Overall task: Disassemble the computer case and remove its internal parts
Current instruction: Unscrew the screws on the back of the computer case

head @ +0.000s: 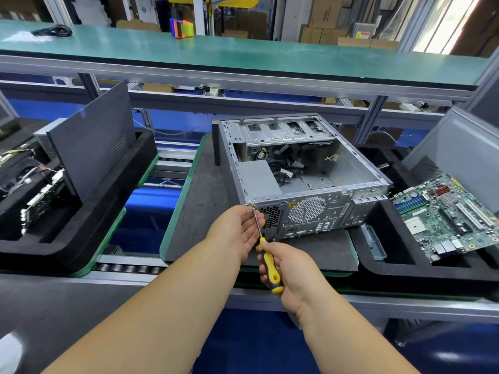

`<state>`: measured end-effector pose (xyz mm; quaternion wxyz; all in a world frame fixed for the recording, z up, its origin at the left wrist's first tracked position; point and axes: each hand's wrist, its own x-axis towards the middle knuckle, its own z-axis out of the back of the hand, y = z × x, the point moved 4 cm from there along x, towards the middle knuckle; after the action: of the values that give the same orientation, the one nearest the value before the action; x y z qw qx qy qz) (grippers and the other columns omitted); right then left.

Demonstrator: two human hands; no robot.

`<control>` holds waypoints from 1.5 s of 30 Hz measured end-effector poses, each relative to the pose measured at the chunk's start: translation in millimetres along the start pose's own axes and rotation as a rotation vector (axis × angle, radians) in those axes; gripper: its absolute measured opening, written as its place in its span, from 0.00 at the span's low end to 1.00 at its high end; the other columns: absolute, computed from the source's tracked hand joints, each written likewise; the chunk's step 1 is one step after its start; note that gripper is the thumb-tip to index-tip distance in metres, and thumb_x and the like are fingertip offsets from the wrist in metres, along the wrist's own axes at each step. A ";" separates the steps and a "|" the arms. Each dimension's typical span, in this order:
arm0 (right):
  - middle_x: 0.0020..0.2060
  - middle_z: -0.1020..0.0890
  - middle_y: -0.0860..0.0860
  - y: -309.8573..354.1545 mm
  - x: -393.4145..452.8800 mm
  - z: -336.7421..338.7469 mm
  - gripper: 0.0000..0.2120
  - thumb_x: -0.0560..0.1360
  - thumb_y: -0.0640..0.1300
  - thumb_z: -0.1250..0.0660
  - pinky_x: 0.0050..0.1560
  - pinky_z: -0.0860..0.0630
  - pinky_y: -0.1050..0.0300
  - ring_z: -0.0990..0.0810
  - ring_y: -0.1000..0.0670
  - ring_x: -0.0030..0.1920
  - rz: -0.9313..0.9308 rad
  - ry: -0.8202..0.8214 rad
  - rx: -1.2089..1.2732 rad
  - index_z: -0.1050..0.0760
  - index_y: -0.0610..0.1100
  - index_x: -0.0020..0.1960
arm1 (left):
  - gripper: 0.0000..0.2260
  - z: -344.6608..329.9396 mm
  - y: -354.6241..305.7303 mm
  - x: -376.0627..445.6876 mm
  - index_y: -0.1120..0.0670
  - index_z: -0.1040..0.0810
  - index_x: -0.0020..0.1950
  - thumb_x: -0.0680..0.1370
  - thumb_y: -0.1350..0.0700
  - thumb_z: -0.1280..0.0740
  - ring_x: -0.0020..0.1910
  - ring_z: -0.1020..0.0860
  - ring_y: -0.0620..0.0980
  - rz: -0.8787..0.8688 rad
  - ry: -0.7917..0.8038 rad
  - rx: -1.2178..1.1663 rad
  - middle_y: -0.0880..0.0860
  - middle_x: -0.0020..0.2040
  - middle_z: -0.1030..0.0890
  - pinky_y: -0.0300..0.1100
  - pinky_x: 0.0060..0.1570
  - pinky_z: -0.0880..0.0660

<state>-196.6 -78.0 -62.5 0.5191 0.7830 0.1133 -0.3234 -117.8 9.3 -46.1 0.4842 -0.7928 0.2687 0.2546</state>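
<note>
Open computer case [302, 174] lies on its side on dark mat [205, 211], rear panel twd person, long axis running away. R hand [290, 268] grips screwdriver [266, 255], tip up-left at case's top-left rear corner; L hand [240, 228] relaxed, fingers steadying shaft

bright, even light | window [456, 20] glare top right | edges bowed | corners soft

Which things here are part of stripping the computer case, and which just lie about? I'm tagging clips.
In the job: computer case, screwdriver, right hand gripping it, left hand at its shaft, motherboard.
Lying about: orange and blue item, black cable coil, cardboard boxes.
</note>
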 end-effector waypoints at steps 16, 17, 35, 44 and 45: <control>0.38 0.19 0.43 -3.3 -1.2 -2.7 0.14 0.79 0.48 0.35 0.36 0.28 0.56 0.25 0.49 0.36 -0.051 -0.050 -0.033 0.19 0.38 0.54 | 0.07 -0.9 0.8 -1.1 0.58 0.18 0.44 0.79 0.58 0.34 0.29 0.18 0.43 -0.024 -0.028 -0.001 0.51 0.32 0.16 0.36 0.30 0.22; 0.38 0.18 0.44 -3.3 -0.4 -2.0 0.14 0.79 0.48 0.35 0.36 0.28 0.56 0.24 0.48 0.38 -0.031 -0.051 -0.050 0.19 0.38 0.54 | 0.07 -1.1 1.0 -1.1 0.58 0.18 0.44 0.79 0.58 0.34 0.29 0.18 0.43 -0.022 -0.027 -0.003 0.51 0.32 0.16 0.35 0.28 0.23; 0.38 0.14 0.47 0.8 6.1 3.3 0.08 0.75 0.48 0.29 0.43 0.20 0.51 0.16 0.43 0.48 0.245 -0.032 -0.190 0.19 0.44 0.48 | 0.07 0.8 4.7 5.2 0.59 0.17 0.47 0.77 0.59 0.35 0.34 0.17 0.46 -0.027 0.041 -0.020 0.53 0.37 0.15 0.38 0.33 0.23; 0.33 0.18 0.52 2.2 4.7 2.5 0.09 0.73 0.51 0.26 0.27 0.30 0.61 0.22 0.53 0.33 0.218 -0.056 -0.236 0.19 0.47 0.49 | 0.08 2.3 5.7 9.3 0.57 0.17 0.47 0.77 0.53 0.30 0.35 0.16 0.44 -0.100 0.049 0.045 0.51 0.38 0.14 0.39 0.37 0.21; 0.32 0.18 0.52 2.1 4.5 2.4 0.09 0.73 0.50 0.27 0.27 0.29 0.61 0.22 0.53 0.32 0.211 -0.043 -0.223 0.20 0.46 0.49 | 0.08 2.8 6.1 9.6 0.57 0.17 0.47 0.77 0.52 0.30 0.35 0.16 0.44 -0.104 0.047 0.052 0.51 0.39 0.14 0.39 0.38 0.22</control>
<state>-193.1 -81.7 -64.4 0.6365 0.7209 0.0546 -0.2689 -115.3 7.7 -57.4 0.5107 -0.7987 0.2447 0.2034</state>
